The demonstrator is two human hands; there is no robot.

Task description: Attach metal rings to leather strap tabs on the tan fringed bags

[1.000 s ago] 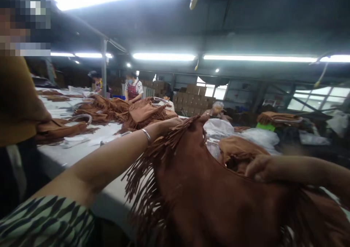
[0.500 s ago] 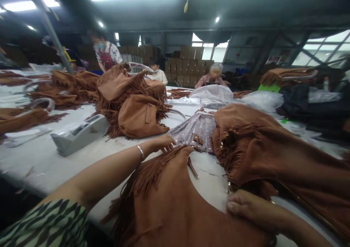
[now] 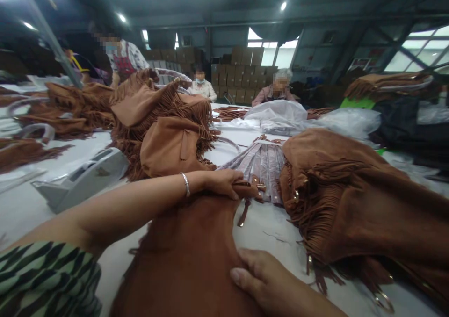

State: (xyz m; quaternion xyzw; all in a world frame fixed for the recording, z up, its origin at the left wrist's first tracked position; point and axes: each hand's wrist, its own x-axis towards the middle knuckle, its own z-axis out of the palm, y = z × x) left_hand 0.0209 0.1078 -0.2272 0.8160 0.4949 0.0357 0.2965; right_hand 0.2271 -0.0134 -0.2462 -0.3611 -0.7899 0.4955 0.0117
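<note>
A brown suede bag (image 3: 189,256) lies in front of me on the white table, its plain side up. My left hand (image 3: 222,183) is closed around its far top corner, where a strap end with gold-coloured hardware (image 3: 258,189) sticks out. A short tab (image 3: 244,213) hangs beside that corner. At the bag's curved right edge, my right hand (image 3: 263,275) grips the suede, thumb on top and fingers partly hidden. Just beyond my left hand lies a bundle of plastic-wrapped straps (image 3: 263,160).
Brown fringed bags (image 3: 319,186) are heaped on the right, and another pile (image 3: 171,141) stands behind my left arm. A grey tape dispenser (image 3: 84,176) sits at left. Clear plastic (image 3: 277,116) lies farther back. Several people work across the table, with cardboard boxes (image 3: 238,76) behind.
My left hand has closed on the bag's far corner. My right hand has moved left along its edge. The bag has turned, and the fringe on its left side no longer shows.
</note>
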